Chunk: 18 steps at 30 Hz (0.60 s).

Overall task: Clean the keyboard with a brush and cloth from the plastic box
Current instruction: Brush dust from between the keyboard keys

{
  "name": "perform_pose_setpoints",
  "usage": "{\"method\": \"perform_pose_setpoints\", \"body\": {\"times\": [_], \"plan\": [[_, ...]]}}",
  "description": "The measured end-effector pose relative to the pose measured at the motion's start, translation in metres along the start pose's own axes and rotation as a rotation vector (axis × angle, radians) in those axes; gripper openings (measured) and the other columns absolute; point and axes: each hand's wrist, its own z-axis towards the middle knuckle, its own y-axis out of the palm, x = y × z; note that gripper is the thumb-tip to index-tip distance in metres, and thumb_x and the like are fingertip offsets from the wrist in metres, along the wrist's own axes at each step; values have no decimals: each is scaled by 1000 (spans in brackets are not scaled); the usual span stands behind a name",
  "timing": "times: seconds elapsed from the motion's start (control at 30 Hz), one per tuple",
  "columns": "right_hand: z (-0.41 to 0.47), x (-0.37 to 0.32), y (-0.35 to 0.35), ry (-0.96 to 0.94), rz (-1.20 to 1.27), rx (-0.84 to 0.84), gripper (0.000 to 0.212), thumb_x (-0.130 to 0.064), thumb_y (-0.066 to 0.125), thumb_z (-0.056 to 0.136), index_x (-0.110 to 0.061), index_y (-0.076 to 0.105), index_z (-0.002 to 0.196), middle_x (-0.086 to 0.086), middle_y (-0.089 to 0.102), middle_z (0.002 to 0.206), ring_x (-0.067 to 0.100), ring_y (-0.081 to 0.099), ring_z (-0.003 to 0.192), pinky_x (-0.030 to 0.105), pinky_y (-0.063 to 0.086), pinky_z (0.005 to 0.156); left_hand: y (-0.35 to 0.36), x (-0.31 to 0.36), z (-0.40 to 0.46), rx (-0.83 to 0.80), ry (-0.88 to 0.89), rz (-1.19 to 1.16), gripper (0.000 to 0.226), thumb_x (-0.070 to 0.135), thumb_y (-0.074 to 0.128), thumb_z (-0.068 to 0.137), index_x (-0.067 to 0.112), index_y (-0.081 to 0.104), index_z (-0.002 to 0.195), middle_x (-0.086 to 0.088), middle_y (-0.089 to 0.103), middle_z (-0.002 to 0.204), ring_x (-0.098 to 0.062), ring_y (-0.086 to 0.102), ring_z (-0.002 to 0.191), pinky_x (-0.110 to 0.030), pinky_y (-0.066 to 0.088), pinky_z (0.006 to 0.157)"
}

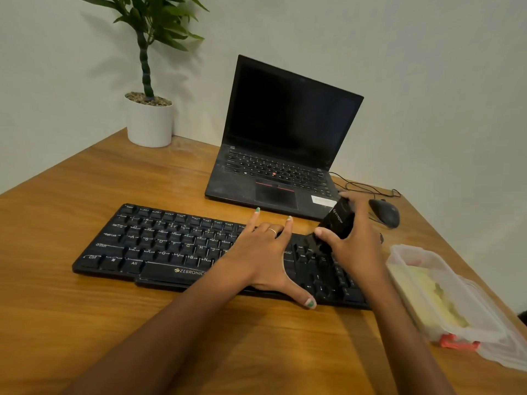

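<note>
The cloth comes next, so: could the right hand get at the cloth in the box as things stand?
Probably not straight away. The right hand is beside the box, and the yellow cloth lies inside with no lid over it, but its grip is full with the brush.

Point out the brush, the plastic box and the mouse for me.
brush (339, 220), head view, on its black handle.
plastic box (467, 315), head view, on its clear side wall.
mouse (385, 212), head view, on its top shell.

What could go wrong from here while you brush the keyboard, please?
The left hand lies flat on the keyboard, so it may press keys or block the brush. The right hand works near the mouse and its cable; a wide stroke might snag them.
</note>
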Motion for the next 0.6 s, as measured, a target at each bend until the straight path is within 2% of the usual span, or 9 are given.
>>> {"method": "perform_pose_setpoints", "body": {"times": [0.1, 0.17, 0.27, 0.37, 0.43, 0.5, 0.57, 0.6], "plan": [[-2, -3, -26, 52, 3, -269, 71, -18, 78, 73, -35, 34, 126, -1, 54, 115, 17, 54, 103, 36, 54, 82, 2, -2, 1, -3, 8, 2, 141, 93, 51, 57, 9, -11, 153, -9, 27, 155, -24, 18, 144, -48, -17, 116], [-1, -3, -33, 71, -28, -330, 71, -18, 78, 72, -35, 35, 126, -5, 50, 110, 19, 54, 106, 42, 53, 85, 3, -2, 2, 4, 12, 4, 141, 93, 50, 57, 9, -11, 153, -9, 28, 154, -23, 18, 144, -48, -18, 116], [-1, -1, -17, 5, -21, -117, 70, -18, 77, 74, -33, 36, 129, -9, 50, 109, 16, 54, 103, 36, 52, 83, 2, -1, 1, -7, 16, -5, 139, 91, 52, 58, 10, -12, 153, -8, 24, 156, -22, 16, 145, -46, -19, 116], [-4, 0, 2, -20, -11, 81, 67, -22, 74, 79, -30, 35, 132, -12, 49, 111, 5, 45, 98, 24, 40, 75, 0, -1, 0, -7, 22, -14, 139, 89, 54, 59, 10, -11, 153, -8, 23, 157, -22, 15, 145, -44, -18, 116], [-3, 5, -2, -23, 25, 50, 68, -21, 75, 78, -32, 34, 130, -10, 54, 112, 9, 53, 99, 27, 45, 75, -1, -1, 0, -1, 20, -18, 138, 89, 55, 60, 10, -11, 153, -8, 24, 157, -22, 16, 145, -42, -17, 116], [1, 4, -17, 25, 9, -99, 69, -20, 76, 75, -35, 33, 127, -7, 53, 108, 16, 56, 99, 34, 52, 79, -1, -1, 0, -2, 19, -22, 138, 88, 55, 60, 10, -11, 153, -8, 24, 157, -22, 17, 145, -42, -17, 115], [5, 2, -27, 49, -57, -220, 71, -19, 76, 75, -34, 32, 128, -8, 48, 105, 14, 52, 96, 32, 51, 77, -1, -1, 0, -3, 19, -29, 138, 88, 56, 60, 10, -12, 153, -8, 25, 156, -22, 17, 145, -42, -17, 115], [7, 2, -26, 37, -69, -227, 72, -18, 76, 75, -34, 32, 129, -8, 46, 104, 13, 51, 95, 30, 50, 75, 0, 0, 0, -3, 19, -32, 139, 88, 56, 60, 10, -13, 152, -8, 25, 156, -22, 17, 145, -42, -17, 115]]}}
